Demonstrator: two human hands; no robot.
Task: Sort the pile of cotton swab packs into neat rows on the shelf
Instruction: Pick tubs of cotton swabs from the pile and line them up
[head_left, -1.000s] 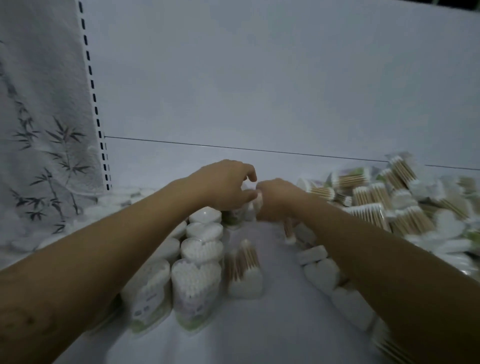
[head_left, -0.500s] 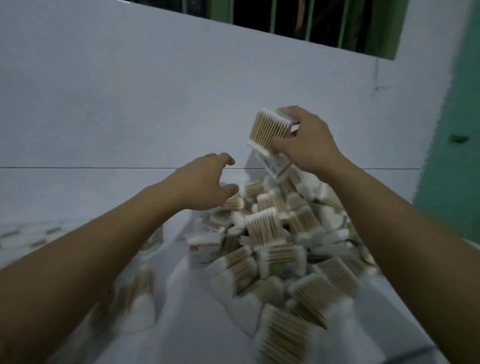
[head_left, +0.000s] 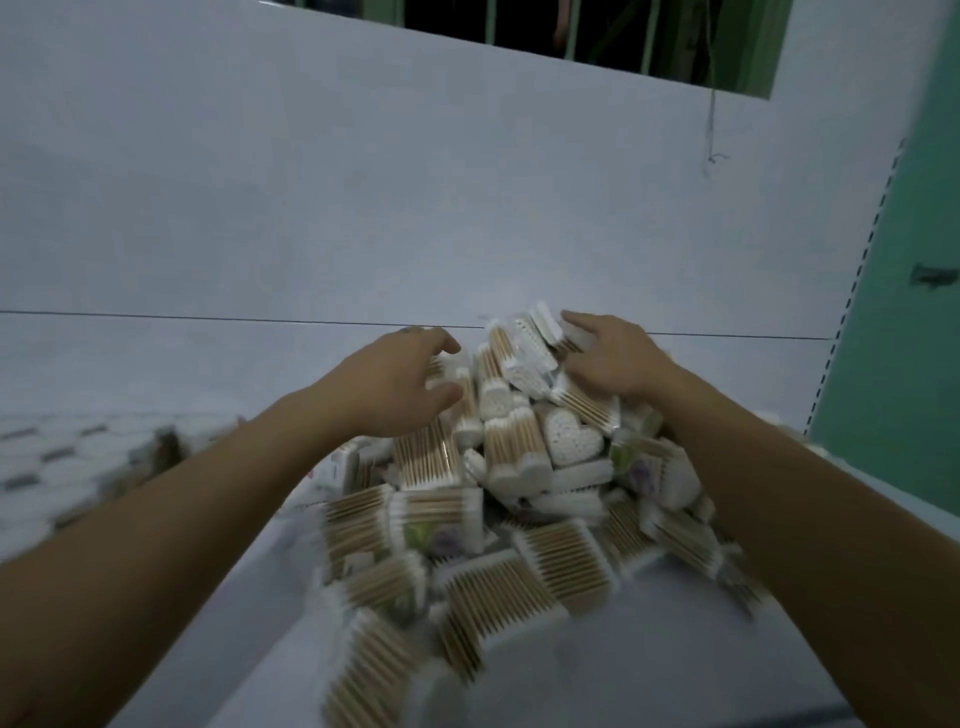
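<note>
Nearest: blurred cotton swab packs flat on the white shelf, sticks running roughly left to right. One pile beyond, packs overlapping, too smeared to count; long axes point every way. One heart-shaped pack faces up. Two hands at the crest. Left hand hovers over the left slope, fingers loosely curved, thumb apart, holding nothing. Right hand lies on the top packs; grip cannot be told. Sorted rows far left, blurred.

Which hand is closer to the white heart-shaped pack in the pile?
Right. The right hand is just behind the heart-shaped pack; the left hand is farther off to its left.
</note>
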